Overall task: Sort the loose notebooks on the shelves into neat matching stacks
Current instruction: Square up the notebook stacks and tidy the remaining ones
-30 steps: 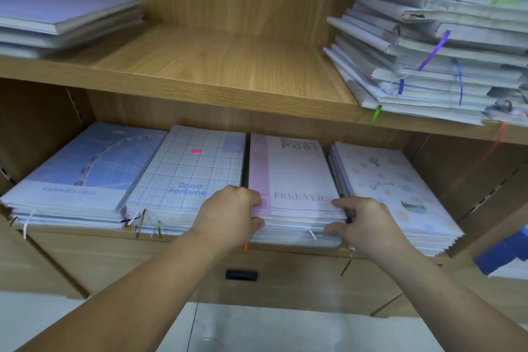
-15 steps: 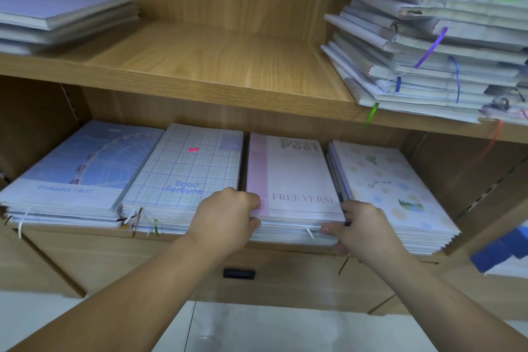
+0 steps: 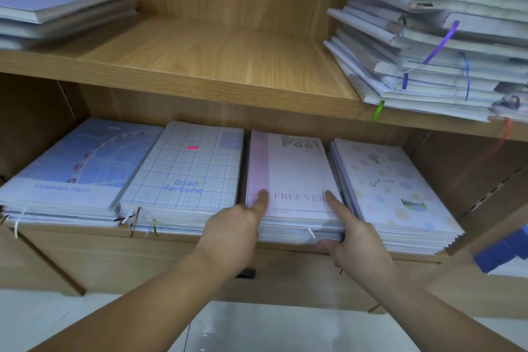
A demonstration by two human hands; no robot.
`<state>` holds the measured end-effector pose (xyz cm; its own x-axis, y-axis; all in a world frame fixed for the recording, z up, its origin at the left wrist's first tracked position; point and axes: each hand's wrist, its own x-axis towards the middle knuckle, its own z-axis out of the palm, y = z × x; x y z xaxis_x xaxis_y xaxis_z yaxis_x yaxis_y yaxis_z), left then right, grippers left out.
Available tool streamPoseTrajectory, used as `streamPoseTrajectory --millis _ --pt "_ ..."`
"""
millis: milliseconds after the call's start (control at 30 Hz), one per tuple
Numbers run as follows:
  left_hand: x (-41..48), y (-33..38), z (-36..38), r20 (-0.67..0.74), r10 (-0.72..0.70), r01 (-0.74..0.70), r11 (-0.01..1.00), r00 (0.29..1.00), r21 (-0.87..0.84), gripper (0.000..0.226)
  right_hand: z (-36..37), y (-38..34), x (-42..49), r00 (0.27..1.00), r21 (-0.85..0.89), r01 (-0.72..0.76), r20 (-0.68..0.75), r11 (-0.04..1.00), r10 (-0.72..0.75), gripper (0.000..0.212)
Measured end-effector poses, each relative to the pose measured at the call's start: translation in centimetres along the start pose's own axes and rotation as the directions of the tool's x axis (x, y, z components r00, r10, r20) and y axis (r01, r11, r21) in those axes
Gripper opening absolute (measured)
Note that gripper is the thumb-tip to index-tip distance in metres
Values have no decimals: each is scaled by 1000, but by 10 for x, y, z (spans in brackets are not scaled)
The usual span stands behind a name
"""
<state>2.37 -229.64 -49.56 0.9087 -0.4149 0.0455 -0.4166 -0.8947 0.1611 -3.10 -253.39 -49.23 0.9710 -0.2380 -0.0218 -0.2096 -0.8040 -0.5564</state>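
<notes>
Four notebook stacks lie side by side on the lower shelf: a blue ferris-wheel stack [image 3: 85, 163], a checked "Good Fortune" stack [image 3: 188, 168], a pink "Free Verse" stack [image 3: 297, 174] and a pastel-dotted stack [image 3: 391, 180]. My left hand [image 3: 237, 226] holds the pink stack's front left corner, index finger straight on the cover. My right hand [image 3: 354, 234] pinches its front right corner, index finger on top and thumb at the lower front edge.
On the upper shelf [image 3: 217, 54] a neat pile of pale notebooks [image 3: 57, 3] sits at the left and a tall untidy pile with coloured ribbons [image 3: 443, 46] at the right. A small black fitting [image 3: 246, 274] is on the panel below. Something blue [image 3: 503, 254] shows at far right.
Both index fingers have stretched forward onto the pink stack's cover, where the hands earlier clasped its front corners. The view has shifted slightly closer.
</notes>
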Motion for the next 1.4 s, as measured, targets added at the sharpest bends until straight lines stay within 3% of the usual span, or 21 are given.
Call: streamPoseTrajectory --millis 200,533,667,733,833,1033,1233,1400 --pt "-5 1 15 -17 -53 52 998 998 -45 99 -2 -6 -5 999 -129 14 -32 992 -18 98" --pt "-11 4 16 -17 -78 76 993 997 -90 99 -2 -10 -10 1000 -137 20 -7 990 -21 98" --pt "-22 6 5 -35 -44 35 975 998 -220 84 -5 -12 -11 998 -53 -39 -54 998 36 95" --pt "-26 5 1 -75 -84 58 952 994 -301 77 -8 -8 -10 992 94 -114 -44 989 119 72" --pt "-29 0 -1 -172 -152 63 897 973 -438 20 -12 -3 -13 979 304 -188 -18 934 203 40" --pt "-28 -4 1 -108 -167 81 829 980 -553 15 -13 -14 -25 981 374 -153 -58 915 188 23" --pt "-21 -2 5 -188 -223 120 888 957 -445 33 -12 -8 -14 979 302 -164 -69 939 193 16" --pt "-15 3 3 -209 -263 187 927 942 -324 34 -6 1 -5 978 200 -139 -126 970 166 33"
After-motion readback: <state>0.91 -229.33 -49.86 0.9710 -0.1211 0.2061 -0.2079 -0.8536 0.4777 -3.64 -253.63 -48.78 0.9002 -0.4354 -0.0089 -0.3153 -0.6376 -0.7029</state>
